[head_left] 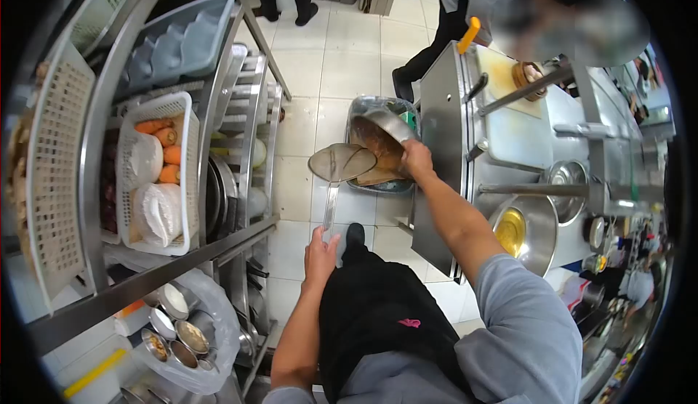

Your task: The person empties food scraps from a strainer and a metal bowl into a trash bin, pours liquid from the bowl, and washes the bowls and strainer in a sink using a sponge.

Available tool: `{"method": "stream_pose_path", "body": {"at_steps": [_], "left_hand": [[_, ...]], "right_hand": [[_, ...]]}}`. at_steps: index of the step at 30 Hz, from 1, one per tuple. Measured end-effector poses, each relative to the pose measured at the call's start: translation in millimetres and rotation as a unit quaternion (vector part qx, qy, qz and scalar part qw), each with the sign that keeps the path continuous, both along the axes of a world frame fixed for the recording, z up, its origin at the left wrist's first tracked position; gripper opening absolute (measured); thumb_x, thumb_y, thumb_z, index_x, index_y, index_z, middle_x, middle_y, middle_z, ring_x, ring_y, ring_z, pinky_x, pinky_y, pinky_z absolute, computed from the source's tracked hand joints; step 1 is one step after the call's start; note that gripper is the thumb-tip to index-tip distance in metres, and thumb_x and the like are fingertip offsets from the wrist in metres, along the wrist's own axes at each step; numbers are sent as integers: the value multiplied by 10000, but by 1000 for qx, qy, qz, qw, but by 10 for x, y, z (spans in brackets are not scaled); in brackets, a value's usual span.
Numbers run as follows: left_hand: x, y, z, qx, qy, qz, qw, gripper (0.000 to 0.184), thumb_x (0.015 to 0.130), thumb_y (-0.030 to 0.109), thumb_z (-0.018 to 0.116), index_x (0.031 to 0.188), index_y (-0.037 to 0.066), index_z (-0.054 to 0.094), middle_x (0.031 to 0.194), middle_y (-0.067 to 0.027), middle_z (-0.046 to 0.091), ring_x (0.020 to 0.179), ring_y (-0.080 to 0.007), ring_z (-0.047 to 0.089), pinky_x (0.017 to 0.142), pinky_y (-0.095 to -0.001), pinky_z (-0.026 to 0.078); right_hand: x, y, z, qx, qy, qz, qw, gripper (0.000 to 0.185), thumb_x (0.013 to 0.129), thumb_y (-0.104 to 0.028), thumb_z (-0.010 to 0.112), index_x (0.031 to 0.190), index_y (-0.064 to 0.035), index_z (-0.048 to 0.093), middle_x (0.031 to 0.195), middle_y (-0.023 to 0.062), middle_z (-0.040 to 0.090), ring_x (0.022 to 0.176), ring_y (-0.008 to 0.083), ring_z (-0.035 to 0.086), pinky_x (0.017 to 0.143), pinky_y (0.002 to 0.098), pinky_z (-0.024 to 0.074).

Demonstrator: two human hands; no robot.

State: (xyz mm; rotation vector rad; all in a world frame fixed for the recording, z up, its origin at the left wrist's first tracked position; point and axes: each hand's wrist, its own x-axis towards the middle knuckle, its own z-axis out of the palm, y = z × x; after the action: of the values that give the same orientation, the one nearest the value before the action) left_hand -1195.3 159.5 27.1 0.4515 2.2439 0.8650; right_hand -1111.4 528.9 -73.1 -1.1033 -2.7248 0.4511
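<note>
My left hand (pixel 320 256) is closed round the handle of a round mesh strainer (pixel 342 163), whose head is over the near left edge of a lined bin (pixel 400 186). With my right hand (pixel 416 159) I grip the rim of a metal bowl (pixel 387 126), tilted over the same bin. Brown material (pixel 382 160) shows below the bowl, beside the strainer; what it is I cannot make out.
A metal rack (pixel 167 269) with a white basket (pixel 190 208) of carrots stands on the left. On the right is a steel counter (pixel 483 175) with a cutting board (pixel 516 135) and a bowl of yellow liquid (pixel 510 231). Another person (pixel 465 4) bends at its far end.
</note>
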Motion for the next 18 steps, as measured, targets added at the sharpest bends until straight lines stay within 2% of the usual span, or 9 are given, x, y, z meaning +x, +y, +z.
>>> {"method": "stream_pose_path", "body": {"at_steps": [1,3,4,9,11,14,17,18], "left_hand": [[-39,54,-147,-4,-12,8,1000,403,919,316,643,1206,56,531,682,-198,616,650,-403,615,604,-482,468],[-65,116,-430,-5,63,-56,996,372,936,312,610,1225,87,541,766,-208,668,728,-426,643,662,-502,484],[-104,183,-468,-24,44,-83,995,363,944,313,592,1228,94,540,834,-213,686,797,-452,634,699,-540,476],[-246,668,-1069,46,54,-143,987,406,942,328,596,1285,130,510,705,-236,651,691,-467,627,647,-560,487],[-264,951,-1303,90,117,-159,976,429,945,328,587,1325,154,491,682,-248,641,675,-466,632,625,-560,494],[-266,1202,-1394,57,119,-165,977,441,935,313,597,1339,158,510,683,-244,639,671,-464,629,616,-546,492],[-264,961,-1539,2,116,-225,967,450,954,358,561,1360,185,476,662,-256,636,645,-459,639,603,-550,513],[-308,888,-1430,-2,89,-228,969,462,953,330,569,1379,180,469,694,-260,642,665,-448,649,612,-540,512]], "right_hand": [[-65,93,11,0,10,-25,1000,193,741,-44,563,891,-87,678,911,204,654,824,426,636,769,524,513],[-143,249,56,-14,6,-39,999,171,754,-57,566,871,-78,687,880,193,679,846,436,644,775,515,525],[-208,334,76,-23,-15,-64,998,196,752,-69,573,902,-83,698,890,205,680,855,434,646,791,508,526],[-499,648,458,-57,-50,-115,990,294,742,-95,583,1002,-99,720,933,244,677,892,437,645,830,499,521],[-522,752,463,-84,-55,-114,988,339,722,-84,584,1032,-104,721,942,253,677,909,439,642,846,504,510],[-501,812,485,-76,-37,-110,990,343,718,-76,576,1028,-100,721,927,251,678,916,434,640,848,494,504],[-431,783,546,-78,-25,-137,987,327,720,-78,575,1012,-101,720,917,243,679,911,437,637,846,492,502],[-426,780,564,-77,-19,-150,986,316,722,-79,574,1003,-100,719,913,240,679,908,440,635,844,494,501]]}}
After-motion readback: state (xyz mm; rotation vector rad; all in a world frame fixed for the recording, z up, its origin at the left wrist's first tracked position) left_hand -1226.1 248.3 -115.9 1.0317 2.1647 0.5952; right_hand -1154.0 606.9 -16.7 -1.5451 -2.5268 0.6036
